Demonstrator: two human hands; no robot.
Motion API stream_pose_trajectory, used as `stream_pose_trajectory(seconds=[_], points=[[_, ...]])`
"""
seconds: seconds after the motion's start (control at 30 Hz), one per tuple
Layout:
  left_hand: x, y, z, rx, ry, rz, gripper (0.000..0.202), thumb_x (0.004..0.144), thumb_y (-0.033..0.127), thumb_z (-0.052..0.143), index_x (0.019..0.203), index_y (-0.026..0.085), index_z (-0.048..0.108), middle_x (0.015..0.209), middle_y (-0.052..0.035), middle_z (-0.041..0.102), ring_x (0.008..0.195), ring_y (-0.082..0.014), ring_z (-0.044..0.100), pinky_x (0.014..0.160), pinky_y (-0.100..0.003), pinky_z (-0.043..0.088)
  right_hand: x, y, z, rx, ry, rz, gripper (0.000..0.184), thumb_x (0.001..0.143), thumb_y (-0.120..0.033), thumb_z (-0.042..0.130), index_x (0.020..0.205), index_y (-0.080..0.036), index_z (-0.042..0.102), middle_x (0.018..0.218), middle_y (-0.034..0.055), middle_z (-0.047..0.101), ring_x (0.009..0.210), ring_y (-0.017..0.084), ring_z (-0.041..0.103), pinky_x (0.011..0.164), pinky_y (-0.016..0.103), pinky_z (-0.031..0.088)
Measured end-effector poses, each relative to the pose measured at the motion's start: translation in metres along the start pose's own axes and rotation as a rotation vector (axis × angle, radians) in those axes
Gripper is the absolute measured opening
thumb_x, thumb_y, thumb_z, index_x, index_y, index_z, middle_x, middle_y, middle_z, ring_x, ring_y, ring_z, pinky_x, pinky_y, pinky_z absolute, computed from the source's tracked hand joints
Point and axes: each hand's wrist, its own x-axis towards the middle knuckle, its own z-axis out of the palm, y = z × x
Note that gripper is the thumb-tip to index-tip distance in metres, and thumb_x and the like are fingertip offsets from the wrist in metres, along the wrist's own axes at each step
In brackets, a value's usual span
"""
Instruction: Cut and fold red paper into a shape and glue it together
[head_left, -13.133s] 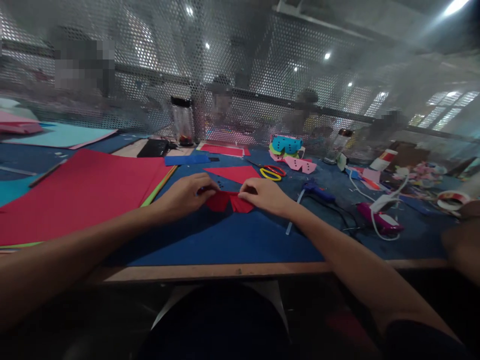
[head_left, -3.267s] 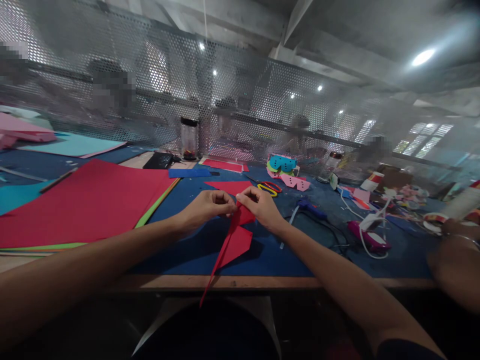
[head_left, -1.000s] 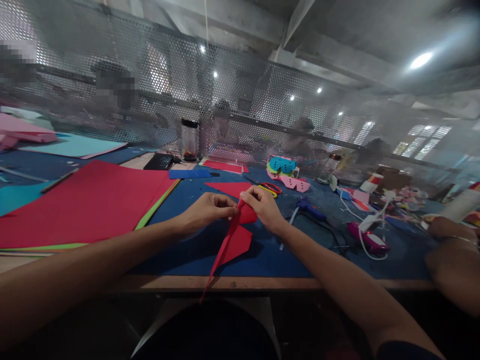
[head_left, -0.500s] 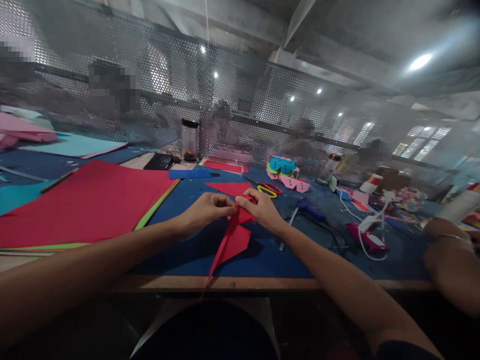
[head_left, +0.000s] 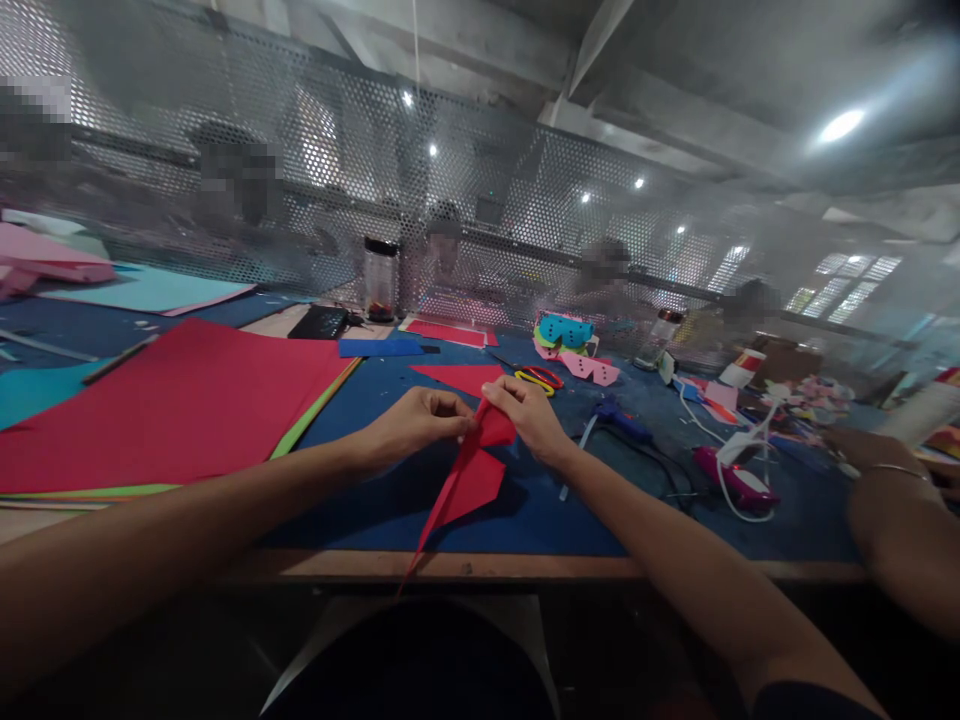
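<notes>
Between my hands is a folded piece of red paper [head_left: 469,480], its long pointed end hanging down past the table's front edge. My left hand [head_left: 424,420] pinches its upper left edge between thumb and fingertips. Closed on the top of the same paper is my right hand [head_left: 529,412], thumb and fingers pressed together. A flat red paper piece [head_left: 454,376] lies on the blue mat just beyond. Scissors [head_left: 536,380] with red and yellow handles rest behind my right hand.
A stack of red sheets [head_left: 180,400] covers the left side. To the right lie a blue glue gun [head_left: 622,418] and a magenta device [head_left: 735,478] with a white cable. Cut-out paper masks [head_left: 566,335] and a jar [head_left: 380,280] stand farther back. Another person's arm [head_left: 892,500] reaches in at right.
My right thumb and fingers have shifted slightly up along the top of the red paper, showing more of its fold. The other person's hand at right has moved forward.
</notes>
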Motion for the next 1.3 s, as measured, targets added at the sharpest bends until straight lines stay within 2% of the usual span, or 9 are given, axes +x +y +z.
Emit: stream_pose_trajectory(seconds=[0.3, 0.4, 0.5, 0.63, 0.77, 1.0, 1.17, 1.3], points=[[0.002, -0.006, 0.001, -0.002, -0.018, 0.014, 0.021, 0.075, 0.038, 0.077, 0.074, 0.017, 0.074, 0.072, -0.0030, 0.073, 0.070, -0.0171, 0.064, 0.071, -0.029, 0.049, -0.001, 0.004, -0.002, 0.034, -0.006, 0.035, 0.037, 0.090, -0.050, 0.062, 0.068, -0.022, 0.057, 0.064, -0.0033, 0.050, 0.059, 0.013, 0.042, 0.058, 0.027, 0.036], [0.002, -0.005, -0.001, -0.012, 0.002, 0.011, 0.022, 0.076, 0.038, 0.077, 0.075, 0.016, 0.074, 0.071, -0.0028, 0.071, 0.068, -0.0157, 0.062, 0.068, -0.028, 0.047, 0.000, 0.005, -0.001, -0.004, -0.001, -0.018, 0.040, 0.095, -0.054, 0.056, 0.070, -0.022, 0.055, 0.069, -0.0025, 0.049, 0.064, 0.014, 0.043, 0.061, 0.027, 0.037], [0.001, -0.002, -0.002, -0.008, 0.051, 0.001, 0.023, 0.077, 0.037, 0.077, 0.075, 0.015, 0.073, 0.070, -0.0020, 0.070, 0.067, -0.0143, 0.060, 0.066, -0.027, 0.044, 0.003, 0.008, -0.002, -0.045, 0.044, -0.068, 0.046, 0.098, -0.058, 0.051, 0.069, -0.022, 0.048, 0.069, -0.0027, 0.043, 0.065, 0.014, 0.039, 0.062, 0.028, 0.035], [0.001, -0.001, -0.003, -0.011, 0.062, -0.018, 0.022, 0.078, 0.036, 0.077, 0.075, 0.015, 0.073, 0.070, -0.0023, 0.069, 0.068, -0.0142, 0.060, 0.067, -0.026, 0.043, 0.004, 0.010, -0.003, -0.111, 0.100, -0.068, 0.052, 0.095, -0.064, 0.054, 0.066, -0.023, 0.042, 0.067, -0.0036, 0.036, 0.064, 0.013, 0.035, 0.060, 0.028, 0.031], [0.000, -0.002, -0.003, -0.027, 0.045, -0.011, 0.022, 0.078, 0.036, 0.077, 0.076, 0.015, 0.073, 0.070, -0.0023, 0.070, 0.068, -0.0140, 0.059, 0.068, -0.026, 0.044, 0.004, 0.010, -0.003, -0.081, 0.112, -0.049, 0.056, 0.093, -0.068, 0.057, 0.064, -0.022, 0.040, 0.066, -0.0042, 0.034, 0.063, 0.013, 0.033, 0.058, 0.028, 0.028], [0.000, -0.001, -0.002, -0.016, 0.050, -0.008, 0.023, 0.079, 0.037, 0.076, 0.075, 0.014, 0.074, 0.070, -0.0026, 0.070, 0.068, -0.0143, 0.060, 0.068, -0.027, 0.045, 0.001, 0.005, -0.002, -0.111, 0.133, -0.071, 0.052, 0.096, -0.063, 0.053, 0.065, -0.023, 0.042, 0.066, -0.0034, 0.036, 0.064, 0.014, 0.035, 0.058, 0.028, 0.029], [0.001, -0.001, -0.001, 0.005, 0.010, 0.003, 0.021, 0.078, 0.035, 0.076, 0.076, 0.014, 0.074, 0.072, -0.0033, 0.072, 0.069, -0.0157, 0.063, 0.069, -0.028, 0.047, 0.000, 0.000, -0.001, -0.107, 0.066, -0.073, 0.041, 0.096, -0.055, 0.056, 0.072, -0.021, 0.055, 0.067, -0.0035, 0.047, 0.064, 0.014, 0.042, 0.060, 0.028, 0.034], [0.001, 0.000, -0.001, -0.003, -0.018, 0.002, 0.021, 0.078, 0.035, 0.076, 0.075, 0.014, 0.074, 0.072, -0.0025, 0.073, 0.070, -0.0149, 0.063, 0.070, -0.027, 0.047, 0.001, 0.001, 0.000, -0.121, 0.054, -0.098, 0.035, 0.092, -0.048, 0.061, 0.070, -0.020, 0.060, 0.066, -0.0023, 0.052, 0.064, 0.014, 0.046, 0.062, 0.028, 0.036]])
